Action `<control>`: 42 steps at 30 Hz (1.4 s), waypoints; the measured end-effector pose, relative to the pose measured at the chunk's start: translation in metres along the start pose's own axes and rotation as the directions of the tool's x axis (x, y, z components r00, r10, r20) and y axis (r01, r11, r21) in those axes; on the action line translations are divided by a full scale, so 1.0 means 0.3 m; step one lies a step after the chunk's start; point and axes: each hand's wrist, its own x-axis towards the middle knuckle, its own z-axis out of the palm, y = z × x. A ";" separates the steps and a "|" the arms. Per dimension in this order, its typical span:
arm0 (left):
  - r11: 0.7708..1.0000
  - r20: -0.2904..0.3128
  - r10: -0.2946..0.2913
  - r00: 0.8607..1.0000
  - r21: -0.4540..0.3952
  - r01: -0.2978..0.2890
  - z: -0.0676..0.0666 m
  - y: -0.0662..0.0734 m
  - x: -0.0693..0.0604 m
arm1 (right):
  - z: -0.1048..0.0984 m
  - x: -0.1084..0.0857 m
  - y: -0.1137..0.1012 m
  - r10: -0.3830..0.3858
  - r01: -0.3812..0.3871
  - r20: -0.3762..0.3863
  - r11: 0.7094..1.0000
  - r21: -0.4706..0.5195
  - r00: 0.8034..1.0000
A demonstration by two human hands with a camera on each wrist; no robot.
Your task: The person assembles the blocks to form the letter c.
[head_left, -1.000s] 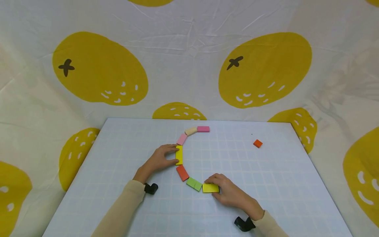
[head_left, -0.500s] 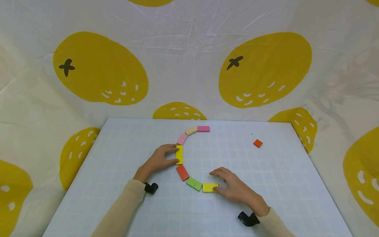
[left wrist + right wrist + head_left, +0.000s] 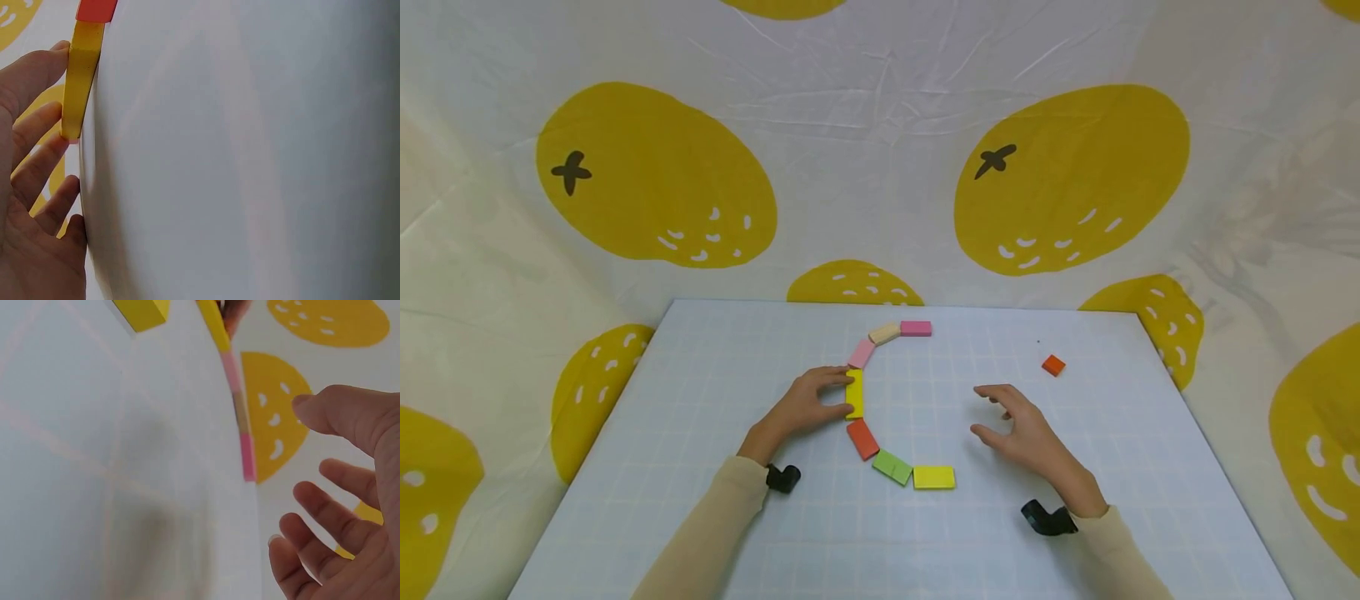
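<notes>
My left hand (image 3: 811,398) touches the side of a yellow block (image 3: 854,393) with its thumb and fingertips; in the left wrist view the same yellow block (image 3: 81,81) stands against the thumb and two fingertips. This block is part of a C-shaped row of coloured blocks on the table. Below it come a red block (image 3: 862,439), a green block (image 3: 892,467) and a second yellow block (image 3: 934,477). Above it lie a light pink block (image 3: 862,352), a beige block (image 3: 884,333) and a dark pink block (image 3: 916,328). My right hand (image 3: 1026,429) hovers with spread fingers, holding nothing.
A lone orange block (image 3: 1053,365) lies at the far right of the white gridded table (image 3: 1112,417). A pale cloth (image 3: 865,167) printed with yellow fruit hangs behind the table. Each wrist bears a small black camera (image 3: 1049,518).
My right hand has let go of the lower yellow block and moved up and to the right. My left hand stays at its yellow block, and the row keeps its shape.
</notes>
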 end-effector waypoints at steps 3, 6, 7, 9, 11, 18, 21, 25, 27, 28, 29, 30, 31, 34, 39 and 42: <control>1.000 0.000 0.000 1.000 -0.002 0.000 0.000 0.000 -0.001 | -0.016 0.016 0.026 0.037 -0.036 -0.046 0.999 0.016 0.998; 1.000 -0.002 0.009 1.000 0.001 -0.009 -0.001 0.000 -0.001 | -0.033 0.030 0.051 0.067 -0.064 -0.086 0.997 0.038 0.994; 1.000 -0.003 0.011 1.000 0.001 -0.011 -0.002 0.000 -0.002 | -0.040 0.033 0.059 0.076 -0.071 -0.097 0.996 0.049 0.992; 1.000 -0.002 0.013 1.000 0.004 -0.013 -0.002 0.000 -0.003 | -0.053 0.038 0.076 0.090 -0.085 -0.115 0.995 0.051 0.989; 1.000 -0.002 0.015 1.000 0.004 -0.015 -0.003 0.000 -0.003 | -0.067 0.040 0.094 0.108 -0.102 -0.130 0.994 0.048 0.986; 1.000 0.001 0.014 1.000 -0.002 -0.014 -0.002 -0.002 -0.001 | -0.108 0.044 0.171 0.153 -0.148 -0.175 0.988 0.037 0.973; 1.000 0.003 0.003 1.000 -0.002 -0.003 0.000 -0.003 0.000 | -0.119 0.049 0.207 0.155 -0.154 -0.199 0.988 0.018 0.968; 1.000 0.001 -0.009 1.000 0.001 0.009 0.001 -0.003 -0.001 | -0.137 0.060 0.247 0.174 -0.178 -0.225 0.984 0.001 0.959; 1.000 0.002 -0.011 1.000 0.005 0.011 0.000 -0.002 -0.001 | -0.147 0.067 0.262 0.193 -0.200 -0.229 0.980 -0.007 0.954; 1.000 0.002 -0.011 1.000 0.003 0.011 0.000 -0.001 -0.001 | -0.152 0.070 0.270 0.208 -0.216 -0.229 0.976 -0.010 0.951; 1.000 0.003 -0.010 1.000 0.003 0.010 -0.001 0.000 -0.002 | -0.157 0.073 0.277 0.223 -0.231 -0.228 0.973 -0.012 0.948; 1.000 0.003 -0.009 1.000 0.002 0.009 -0.002 0.001 -0.002 | -0.162 0.075 0.284 0.235 -0.244 -0.226 0.970 -0.011 0.945; 1.000 0.003 -0.008 1.000 0.000 0.008 -0.002 0.002 -0.002 | -0.167 0.077 0.290 0.249 -0.257 -0.223 0.966 -0.010 0.943; 1.000 0.002 -0.002 1.000 -0.006 0.002 -0.004 0.004 -0.003 | -0.180 0.084 0.310 0.282 -0.287 -0.220 0.958 0.008 0.934; 1.000 -0.003 0.007 1.000 -0.004 -0.007 -0.002 0.000 -0.002 | -0.195 0.101 0.341 0.322 -0.323 -0.217 0.946 0.030 0.922; 1.000 -0.005 0.011 1.000 0.001 -0.011 0.001 -0.004 0.000 | -0.197 0.106 0.361 0.341 -0.341 -0.213 0.939 0.040 0.916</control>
